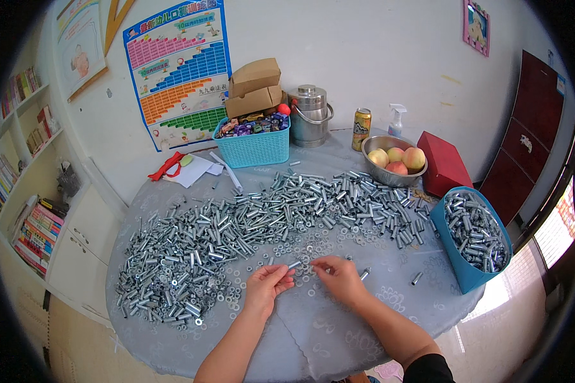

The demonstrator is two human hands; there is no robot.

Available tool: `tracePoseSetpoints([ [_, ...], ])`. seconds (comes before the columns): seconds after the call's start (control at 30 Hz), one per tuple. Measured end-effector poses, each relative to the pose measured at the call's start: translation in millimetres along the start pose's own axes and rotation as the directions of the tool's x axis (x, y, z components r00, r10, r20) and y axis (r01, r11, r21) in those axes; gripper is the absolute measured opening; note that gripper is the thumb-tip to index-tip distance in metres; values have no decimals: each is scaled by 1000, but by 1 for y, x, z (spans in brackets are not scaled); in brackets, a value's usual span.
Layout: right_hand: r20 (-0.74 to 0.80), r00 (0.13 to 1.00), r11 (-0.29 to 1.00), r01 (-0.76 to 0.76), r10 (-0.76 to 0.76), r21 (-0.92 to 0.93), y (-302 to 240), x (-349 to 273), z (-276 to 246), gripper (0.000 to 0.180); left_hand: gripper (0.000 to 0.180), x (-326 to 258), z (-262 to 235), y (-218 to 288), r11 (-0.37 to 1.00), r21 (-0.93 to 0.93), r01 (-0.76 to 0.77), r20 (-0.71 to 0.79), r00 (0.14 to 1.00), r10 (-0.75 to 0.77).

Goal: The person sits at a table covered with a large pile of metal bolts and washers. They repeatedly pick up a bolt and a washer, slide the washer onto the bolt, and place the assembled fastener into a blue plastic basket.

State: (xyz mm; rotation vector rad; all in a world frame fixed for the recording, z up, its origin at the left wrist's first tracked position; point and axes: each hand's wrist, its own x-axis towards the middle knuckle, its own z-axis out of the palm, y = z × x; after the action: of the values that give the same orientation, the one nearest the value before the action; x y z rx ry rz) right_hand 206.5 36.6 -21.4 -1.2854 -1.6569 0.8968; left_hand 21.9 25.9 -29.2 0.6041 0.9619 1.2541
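Observation:
My left hand [268,288] is closed, with a small silvery metal bolt [294,264] pinched between thumb and fingertips. Its tip points toward my right hand [344,281]. The right fingers are drawn together low over the washers [311,293] lying loose on the cloth; whatever they hold, if anything, is too small to make out. Beyond both hands spreads a long heap of silvery bolts and sleeves [262,217], thickest on the left [172,268]. A single bolt [365,273] lies just right of my right hand, and another [417,278] lies farther right.
At the table's right edge stands a blue bin [469,281] full of metal pieces. Along the back are a turquoise basket [255,150], a steel pot [311,115], a drink can [361,129], a bowl [390,177] of peaches and a red box [442,163]. Grey cloth [249,351] covers the table.

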Motion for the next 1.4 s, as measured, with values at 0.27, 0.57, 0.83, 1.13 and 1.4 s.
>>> tracePoseSetpoints([
  [0.27,89,995,906,-80,47,416,10,6,-1,17,15,-3,4,-1,996,49,77,28,997,-78],
  [0.57,60,997,947,-60,43,317,7,3,-1,17,17,-3,5,-3,988,32,148,79,985,-150],
  [0.83,53,996,961,59,-76,269,5,2,3,19,15,2,-2,-9,989,-48,136,95,987,-131],
  [1.13,-98,994,956,-12,42,292,2,21,-37,20,11,6,-12,9,970,-237,-54,-9,999,53],
  [1.4,106,994,940,62,-28,-335,8,46,-50,20,10,6,-15,11,959,-271,-81,-38,997,73],
])
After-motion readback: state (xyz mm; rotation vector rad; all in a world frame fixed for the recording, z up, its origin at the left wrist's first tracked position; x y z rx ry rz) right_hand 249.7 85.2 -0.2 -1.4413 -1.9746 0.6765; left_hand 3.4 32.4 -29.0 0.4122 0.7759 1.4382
